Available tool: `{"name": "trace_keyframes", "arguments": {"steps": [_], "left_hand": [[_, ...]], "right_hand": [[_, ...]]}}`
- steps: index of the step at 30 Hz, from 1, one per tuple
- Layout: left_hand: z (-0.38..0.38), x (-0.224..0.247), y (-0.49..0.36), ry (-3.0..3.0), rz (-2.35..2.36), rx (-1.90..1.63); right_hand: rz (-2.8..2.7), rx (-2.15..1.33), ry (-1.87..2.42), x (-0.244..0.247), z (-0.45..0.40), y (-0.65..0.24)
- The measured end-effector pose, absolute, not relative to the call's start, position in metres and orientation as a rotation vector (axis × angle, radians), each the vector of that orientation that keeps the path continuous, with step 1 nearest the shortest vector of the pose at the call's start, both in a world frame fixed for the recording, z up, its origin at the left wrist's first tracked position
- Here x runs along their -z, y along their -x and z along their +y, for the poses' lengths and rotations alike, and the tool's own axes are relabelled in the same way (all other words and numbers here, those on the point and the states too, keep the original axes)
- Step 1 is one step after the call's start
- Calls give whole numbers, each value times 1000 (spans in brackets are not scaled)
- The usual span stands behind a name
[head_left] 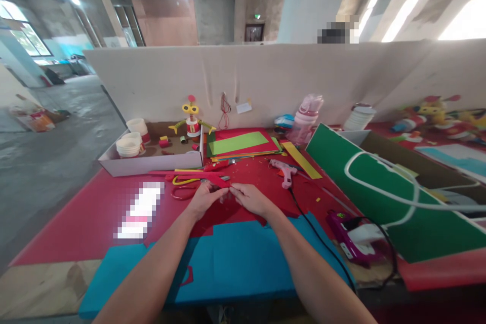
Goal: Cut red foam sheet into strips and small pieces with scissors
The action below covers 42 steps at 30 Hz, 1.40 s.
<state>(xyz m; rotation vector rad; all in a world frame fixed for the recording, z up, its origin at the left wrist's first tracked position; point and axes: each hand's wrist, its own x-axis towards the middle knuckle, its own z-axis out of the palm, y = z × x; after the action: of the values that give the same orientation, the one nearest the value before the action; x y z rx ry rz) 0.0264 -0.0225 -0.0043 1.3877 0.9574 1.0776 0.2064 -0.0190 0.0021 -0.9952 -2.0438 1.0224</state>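
Both hands meet over the red table cover, near the middle of the view. My left hand (pixel 205 198) is closed on a red paper strip (pixel 214 178), which runs off to the left. Fingers of my right hand (pixel 248 197) pinch the strip's right end, close to the left fingertips. Just behind and left of the hands lie scissors with yellow handles (pixel 184 180) and scissors with red handles (pixel 183 192). A pink glue gun (pixel 285 171) rests to the right of my right hand. Blue sheets (pixel 246 258) lie under my forearms.
Behind the hands are stacked coloured sheets (pixel 239 143). A white box (pixel 152 166) with paper cups stands back left, beside a cup figure (pixel 193 126). At right are a purple power strip (pixel 351 243), black cord and green board (pixel 379 187).
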Motion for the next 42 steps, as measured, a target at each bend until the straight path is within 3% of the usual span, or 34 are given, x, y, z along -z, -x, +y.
{"name": "trace_keyframes", "arguments": {"steps": [12, 21, 31, 39, 42], "left_hand": [[-23, 6, -19, -1476, 911, -1011], [-22, 11, -25, -1447, 956, -984], [-23, 5, -20, -1461, 891, -1017], [-25, 3, -20, -1470, 878, -1048], [-25, 4, -21, -1459, 892, -1101]], "right_hand": [[-2091, -1310, 1031, -7, -22, -212], [-2161, -906, 1105, -4, -23, -202], [-2056, -1082, 934, -12, -24, -207], [-1905, -1451, 908, -3, -24, -205], [-1887, -1419, 898, -3, -25, -205]]}}
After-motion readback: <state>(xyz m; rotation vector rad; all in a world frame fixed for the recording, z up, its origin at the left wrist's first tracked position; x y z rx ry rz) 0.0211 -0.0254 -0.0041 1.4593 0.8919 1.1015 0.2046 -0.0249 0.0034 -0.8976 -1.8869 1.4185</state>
